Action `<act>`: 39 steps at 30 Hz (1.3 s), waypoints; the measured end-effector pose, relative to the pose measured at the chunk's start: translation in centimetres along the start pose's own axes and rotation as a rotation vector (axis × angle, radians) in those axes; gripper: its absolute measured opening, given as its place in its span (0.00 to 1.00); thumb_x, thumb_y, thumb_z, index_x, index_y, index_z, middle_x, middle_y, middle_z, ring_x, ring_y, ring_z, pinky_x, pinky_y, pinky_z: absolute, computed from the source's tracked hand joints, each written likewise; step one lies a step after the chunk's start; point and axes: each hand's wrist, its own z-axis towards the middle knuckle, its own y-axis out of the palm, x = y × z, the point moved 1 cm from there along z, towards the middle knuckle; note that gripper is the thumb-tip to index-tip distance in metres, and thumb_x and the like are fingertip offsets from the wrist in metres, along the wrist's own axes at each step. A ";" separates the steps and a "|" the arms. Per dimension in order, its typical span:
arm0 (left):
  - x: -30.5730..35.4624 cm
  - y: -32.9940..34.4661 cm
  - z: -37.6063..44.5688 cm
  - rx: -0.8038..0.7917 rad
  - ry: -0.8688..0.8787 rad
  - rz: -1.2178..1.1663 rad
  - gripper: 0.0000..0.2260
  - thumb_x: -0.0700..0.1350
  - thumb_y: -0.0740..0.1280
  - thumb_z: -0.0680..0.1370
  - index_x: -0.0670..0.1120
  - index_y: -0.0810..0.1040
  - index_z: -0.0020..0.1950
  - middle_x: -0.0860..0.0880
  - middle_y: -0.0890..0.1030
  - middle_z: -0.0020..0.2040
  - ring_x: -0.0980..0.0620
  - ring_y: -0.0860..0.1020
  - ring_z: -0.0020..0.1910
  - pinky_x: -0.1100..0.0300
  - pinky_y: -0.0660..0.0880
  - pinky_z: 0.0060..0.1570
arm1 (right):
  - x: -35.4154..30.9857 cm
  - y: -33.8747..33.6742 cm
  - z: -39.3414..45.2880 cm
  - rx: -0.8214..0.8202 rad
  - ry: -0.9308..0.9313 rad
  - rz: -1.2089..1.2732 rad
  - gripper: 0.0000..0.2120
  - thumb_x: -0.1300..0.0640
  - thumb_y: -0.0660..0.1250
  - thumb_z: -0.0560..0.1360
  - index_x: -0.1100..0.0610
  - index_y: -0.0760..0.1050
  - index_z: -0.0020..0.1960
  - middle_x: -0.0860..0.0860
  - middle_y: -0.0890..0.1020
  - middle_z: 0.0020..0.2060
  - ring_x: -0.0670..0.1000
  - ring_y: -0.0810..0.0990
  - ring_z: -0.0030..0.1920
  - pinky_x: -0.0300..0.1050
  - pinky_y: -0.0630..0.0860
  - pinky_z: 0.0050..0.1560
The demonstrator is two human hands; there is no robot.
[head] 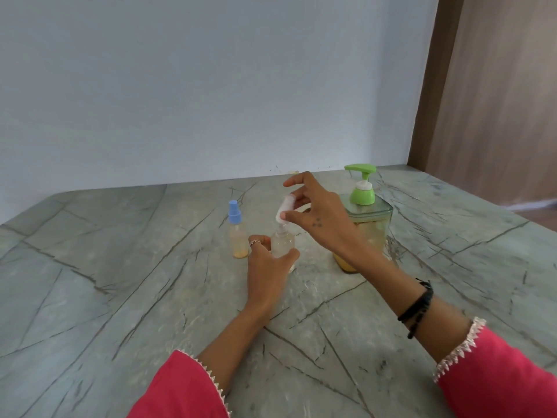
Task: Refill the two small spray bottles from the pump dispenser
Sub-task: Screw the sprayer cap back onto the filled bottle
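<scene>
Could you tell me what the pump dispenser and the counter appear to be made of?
Pump dispenser: clear body, glass or hard plastic, since yellowish liquid shows through; its glossy green pump head looks like moulded plastic. Counter: grey-green with dark veins, likely polished stone or a stone-look laminate.

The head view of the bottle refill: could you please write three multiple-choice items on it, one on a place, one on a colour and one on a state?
1. Where does the blue-capped spray bottle stand?
A. To the left of the bottle being held
B. Behind the pump dispenser
C. In the right hand

2. What colour is the pump on the pump dispenser?
A. Red
B. Green
C. Black

3. What is the right hand doing?
A. Resting flat on the table
B. Pressing the pump
C. Pinching a white spray cap above the clear bottle

Answers: 1 A, it stands left of the bottle that the left hand grips. 2 B, the pump head and collar are bright green. 3 C, thumb and fingers hold the cap just over the bottle's neck.
</scene>
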 end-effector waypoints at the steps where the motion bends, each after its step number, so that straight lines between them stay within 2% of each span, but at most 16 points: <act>1: 0.0 0.0 0.0 -0.004 0.003 -0.003 0.16 0.42 0.71 0.71 0.46 0.66 0.52 0.52 0.74 0.41 0.58 0.73 0.37 0.66 0.70 0.36 | 0.2 0.4 0.2 -0.022 -0.011 -0.002 0.16 0.62 0.70 0.72 0.54 0.71 0.58 0.47 0.79 0.44 0.42 0.78 0.45 0.37 0.75 0.46; 4: -0.1 -0.1 0.1 -0.019 0.001 -0.016 0.17 0.43 0.71 0.71 0.46 0.65 0.52 0.51 0.74 0.44 0.57 0.74 0.40 0.61 0.72 0.41 | 1.1 1.7 0.3 -0.056 -0.031 -0.017 0.14 0.63 0.67 0.75 0.57 0.73 0.60 0.48 0.78 0.49 0.46 0.77 0.50 0.32 0.73 0.47; 8: -0.3 -0.1 0.3 -0.027 -0.002 -0.015 0.18 0.43 0.72 0.71 0.46 0.65 0.53 0.50 0.75 0.46 0.54 0.76 0.44 0.54 0.74 0.47 | 2.2 2.3 0.0 -0.044 -0.044 0.004 0.15 0.58 0.67 0.77 0.53 0.73 0.63 0.48 0.80 0.54 0.43 0.76 0.56 0.23 0.68 0.49; 10: -0.4 -0.1 0.3 -0.026 0.001 -0.017 0.18 0.43 0.72 0.71 0.46 0.65 0.54 0.51 0.75 0.46 0.55 0.76 0.44 0.56 0.74 0.46 | 2.6 2.4 -0.5 -0.048 -0.032 0.069 0.14 0.55 0.65 0.79 0.51 0.72 0.64 0.49 0.81 0.54 0.42 0.77 0.56 0.27 0.70 0.51; 13: -0.5 -0.1 0.4 -0.019 0.016 -0.009 0.18 0.43 0.71 0.71 0.46 0.65 0.54 0.51 0.75 0.47 0.58 0.75 0.43 0.63 0.72 0.42 | 3.3 2.6 -1.1 -0.036 -0.017 0.197 0.12 0.52 0.61 0.80 0.49 0.73 0.63 0.50 0.81 0.53 0.44 0.78 0.57 0.42 0.73 0.57; 16: -0.6 -0.1 0.3 -0.025 0.019 -0.017 0.18 0.43 0.71 0.71 0.46 0.65 0.54 0.51 0.74 0.47 0.58 0.74 0.42 0.65 0.71 0.41 | 3.5 2.6 -1.5 0.011 -0.001 0.321 0.14 0.52 0.59 0.79 0.50 0.75 0.62 0.53 0.82 0.51 0.49 0.79 0.55 0.44 0.74 0.55; 19: -0.6 -0.1 0.3 -0.023 0.029 -0.008 0.18 0.43 0.71 0.72 0.47 0.65 0.54 0.51 0.74 0.47 0.58 0.74 0.42 0.65 0.71 0.41 | 3.6 2.6 -1.8 0.018 -0.015 0.368 0.14 0.51 0.58 0.79 0.48 0.76 0.62 0.61 0.80 0.52 0.58 0.78 0.55 0.51 0.72 0.60; 22: -0.6 0.0 0.3 -0.028 0.032 -0.006 0.18 0.43 0.71 0.72 0.47 0.65 0.54 0.53 0.73 0.45 0.60 0.74 0.42 0.68 0.70 0.39 | 3.6 2.7 -2.1 0.008 -0.043 0.330 0.14 0.51 0.57 0.80 0.45 0.76 0.62 0.63 0.79 0.49 0.62 0.77 0.51 0.48 0.73 0.54; 23: -0.6 0.0 0.2 -0.027 0.033 -0.005 0.18 0.43 0.71 0.72 0.47 0.65 0.54 0.53 0.73 0.45 0.60 0.74 0.41 0.68 0.70 0.38 | 3.7 2.7 -2.1 0.014 -0.048 0.322 0.14 0.52 0.57 0.80 0.45 0.76 0.62 0.60 0.80 0.48 0.61 0.77 0.50 0.47 0.73 0.51; 25: -0.6 0.0 0.2 -0.024 0.033 -0.005 0.17 0.43 0.71 0.72 0.46 0.65 0.54 0.53 0.73 0.45 0.60 0.74 0.41 0.67 0.70 0.39 | 3.8 2.7 -2.2 0.021 -0.065 0.291 0.14 0.55 0.58 0.80 0.47 0.73 0.64 0.52 0.82 0.44 0.51 0.79 0.46 0.42 0.73 0.50; 27: -0.6 0.0 0.2 -0.021 0.032 -0.007 0.17 0.43 0.71 0.72 0.45 0.65 0.54 0.52 0.74 0.46 0.59 0.75 0.42 0.66 0.71 0.39 | 4.1 2.8 -2.2 0.055 -0.042 0.286 0.18 0.58 0.63 0.79 0.48 0.67 0.67 0.45 0.82 0.42 0.43 0.80 0.48 0.40 0.74 0.54; 30: -0.7 0.0 0.4 -0.014 0.035 0.004 0.18 0.46 0.72 0.71 0.46 0.66 0.54 0.51 0.75 0.47 0.56 0.76 0.45 0.64 0.72 0.41 | 4.2 3.1 -2.2 0.151 0.015 0.287 0.29 0.59 0.73 0.72 0.49 0.61 0.66 0.47 0.81 0.41 0.45 0.80 0.48 0.48 0.75 0.58; 33: -0.8 0.0 0.5 -0.012 0.038 0.015 0.20 0.50 0.73 0.70 0.47 0.65 0.54 0.49 0.76 0.49 0.52 0.77 0.48 0.57 0.75 0.47 | 4.2 3.5 -2.3 0.160 0.052 0.268 0.34 0.54 0.77 0.67 0.46 0.60 0.64 0.47 0.75 0.45 0.45 0.76 0.50 0.45 0.74 0.57; 36: -0.8 0.0 0.5 -0.015 0.039 0.025 0.20 0.50 0.73 0.70 0.47 0.65 0.54 0.49 0.76 0.49 0.52 0.77 0.49 0.57 0.76 0.48 | 4.2 4.0 -2.4 0.084 0.101 0.322 0.30 0.46 0.72 0.68 0.41 0.60 0.64 0.43 0.75 0.55 0.44 0.74 0.59 0.42 0.70 0.60; 37: -0.7 0.0 0.5 -0.015 0.042 0.026 0.20 0.48 0.73 0.70 0.47 0.65 0.53 0.51 0.76 0.48 0.53 0.77 0.47 0.61 0.75 0.45 | 4.1 4.0 -2.4 0.065 0.114 0.369 0.27 0.46 0.70 0.70 0.42 0.61 0.64 0.44 0.78 0.55 0.43 0.76 0.58 0.41 0.70 0.60; 39: -0.6 -0.1 0.5 -0.015 0.044 0.018 0.18 0.44 0.72 0.71 0.47 0.65 0.53 0.53 0.74 0.46 0.57 0.76 0.44 0.67 0.71 0.40 | 3.8 3.7 -2.4 0.101 0.121 0.461 0.19 0.50 0.68 0.76 0.48 0.65 0.63 0.52 0.83 0.46 0.42 0.80 0.47 0.37 0.72 0.54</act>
